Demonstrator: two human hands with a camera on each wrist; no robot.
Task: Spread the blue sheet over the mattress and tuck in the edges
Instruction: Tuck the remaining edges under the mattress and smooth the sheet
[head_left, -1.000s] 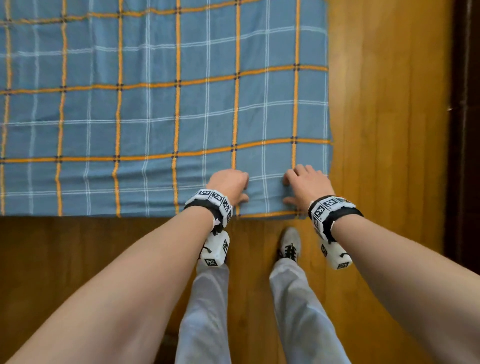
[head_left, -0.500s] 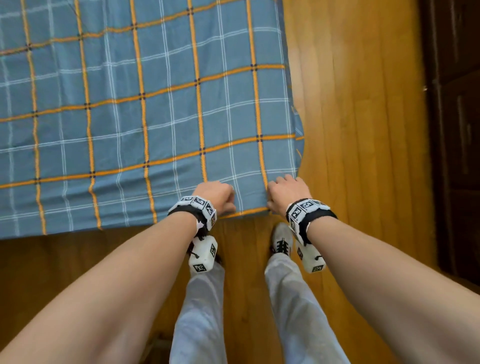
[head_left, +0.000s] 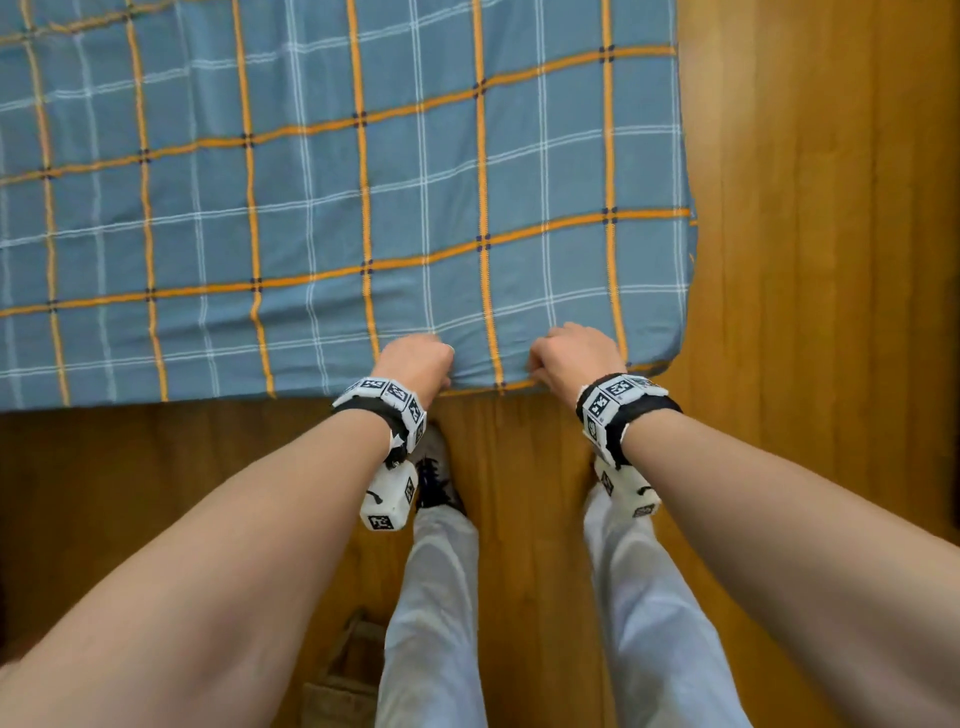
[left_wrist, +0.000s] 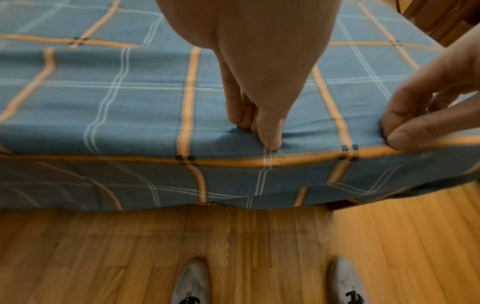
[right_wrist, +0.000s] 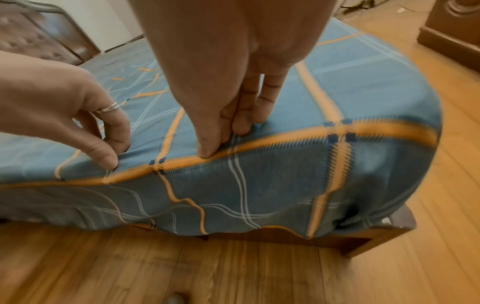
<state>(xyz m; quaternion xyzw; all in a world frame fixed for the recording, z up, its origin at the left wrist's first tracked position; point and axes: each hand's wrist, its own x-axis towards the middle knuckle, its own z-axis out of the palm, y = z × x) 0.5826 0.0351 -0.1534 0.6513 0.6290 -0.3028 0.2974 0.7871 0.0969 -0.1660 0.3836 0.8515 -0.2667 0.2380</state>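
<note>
The blue sheet (head_left: 322, 208), checked with orange and white lines, lies flat over the mattress and reaches its near right corner. Its loose edge (left_wrist: 233, 181) hangs down the near side above the floor, wavy at the hem (right_wrist: 233, 207). My left hand (head_left: 418, 358) pinches a small fold of sheet at the top near edge, thumb against fingers (left_wrist: 259, 127). My right hand (head_left: 571, 353) pinches the sheet a hand's width to the right, closer to the corner (right_wrist: 228, 131). Both hands show in each wrist view.
Wooden floor (head_left: 805, 312) runs along the bed's right and near sides. My two shoes (left_wrist: 192, 283) stand close to the bed. A wooden bed frame (right_wrist: 376, 232) shows under the corner. A brown object (head_left: 337, 675) lies on the floor by my left leg.
My hands lay flatter on the sheet a second ago; now their fingers are curled and pinch the cloth at the near edge. The head view has shifted so the bed's corner sits further right.
</note>
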